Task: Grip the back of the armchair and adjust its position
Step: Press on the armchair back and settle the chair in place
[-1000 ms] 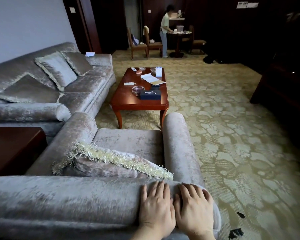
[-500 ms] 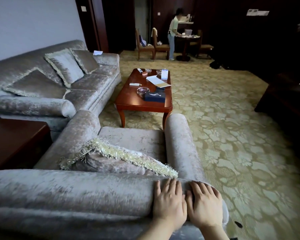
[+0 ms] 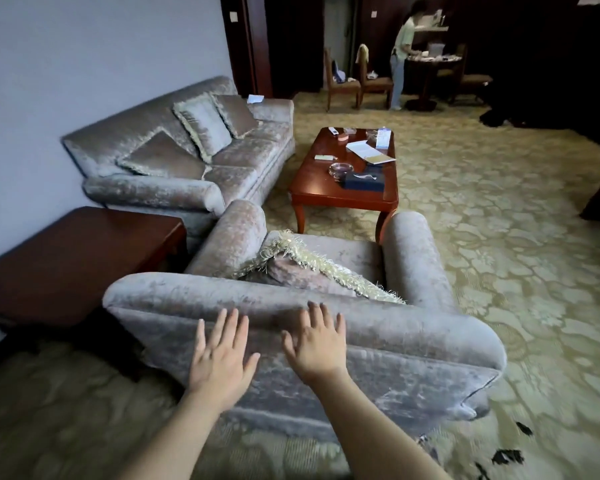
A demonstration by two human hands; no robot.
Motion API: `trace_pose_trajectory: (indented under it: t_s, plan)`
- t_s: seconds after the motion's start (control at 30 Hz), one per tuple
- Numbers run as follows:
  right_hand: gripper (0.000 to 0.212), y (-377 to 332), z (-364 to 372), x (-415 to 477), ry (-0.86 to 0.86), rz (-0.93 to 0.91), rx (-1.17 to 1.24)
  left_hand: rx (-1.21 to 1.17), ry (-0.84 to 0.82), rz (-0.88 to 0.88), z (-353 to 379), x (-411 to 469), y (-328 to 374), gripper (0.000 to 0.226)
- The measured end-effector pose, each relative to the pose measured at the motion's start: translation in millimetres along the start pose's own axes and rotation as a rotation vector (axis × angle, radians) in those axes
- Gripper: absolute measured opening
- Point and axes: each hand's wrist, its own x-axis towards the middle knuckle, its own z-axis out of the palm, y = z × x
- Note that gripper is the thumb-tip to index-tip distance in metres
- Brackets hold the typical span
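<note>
Both my hands are spread flat, fingers wide, on the armchair [image 3: 378, 362] back: left hand [image 3: 220, 358] nearer its left corner, right hand [image 3: 317, 344] mid-back. Chair sits beside the side table [image 3: 66, 261]. No readable labels anywhere.

Both arms reach forward, hands flat and spread.

The left hand [image 3: 221, 362] and right hand [image 3: 317, 344] lie side by side, palms down, fingers splayed and pointing away; bare forearms angle inward from the bottom edge.
</note>
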Motion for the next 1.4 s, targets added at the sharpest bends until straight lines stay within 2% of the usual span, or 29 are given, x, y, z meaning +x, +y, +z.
trace_pose_trajectory:
  t_s: [0.1, 0.2, 0.4, 0.53, 0.67, 0.73, 0.8, 0.87, 0.97, 1.07, 1.13, 1.2, 1.23, 1.3, 1.4]
  plan:
    - [0.064, -56, -4, -12, 0.042, -0.104, 0.0, -0.007, 0.06, -0.105, -7, -25, -50, 0.074]
    - [0.061, -89, -12, -20, 0.084, -0.137, -0.017, -0.041, 0.024, -0.142, -14, -36, -75, 0.071]
    - [0.057, -110, -17, 23, 0.075, -0.048, -0.043, -0.014, -0.041, -0.032, -14, 4, -101, 0.071]
    - [0.055, -135, 3, 80, 0.017, 0.001, -0.052, -0.034, -0.026, -0.047, -1, 46, -132, 0.07]
    - [0.055, -193, 35, 144, -0.057, -0.072, -0.078, -0.142, -0.009, -0.167, 6, 84, -196, 0.071]
    - [0.055, -235, 46, 174, -0.109, -0.069, 0.014, -0.15, -0.06, -0.179, 9, 102, -245, 0.079]
    - [0.054, -269, 59, 189, -0.175, -0.049, 0.112, -0.167, -0.18, -0.172, 20, 107, -284, 0.093]
    - [0.053, -289, 74, 206, -0.203, -0.03, 0.117, -0.136, -0.305, -0.096, 35, 112, -306, 0.106]
    - [0.055, -313, 87, 238, -0.234, 0.019, 0.11, -0.085, -0.357, 0.044, 54, 137, -329, 0.119]
    - [0.053, -343, 109, 246, -0.328, 0.09, 0.088, 0.026, -0.437, 0.265, 71, 159, -344, 0.126]
    - [0.047, -352, 121, 240, -0.263, 0.108, 0.039, -0.002, -0.417, 0.338, 82, 166, -347, 0.128]
    - [0.044, -354, 128, 237, -0.166, 0.131, -0.012, -0.137, -0.319, 0.397, 94, 168, -350, 0.131]
    - [0.044, -357, 129, 239, -0.12, 0.146, -0.017, -0.194, -0.293, 0.416, 98, 171, -354, 0.126]
    - [0.044, -365, 126, 243, -0.051, 0.194, -0.004, -0.28, -0.122, 0.485, 109, 178, -362, 0.098]
    - [0.039, -369, 125, 246, -0.079, 0.224, 0.01, -0.3, -0.129, 0.527, 117, 184, -363, 0.085]
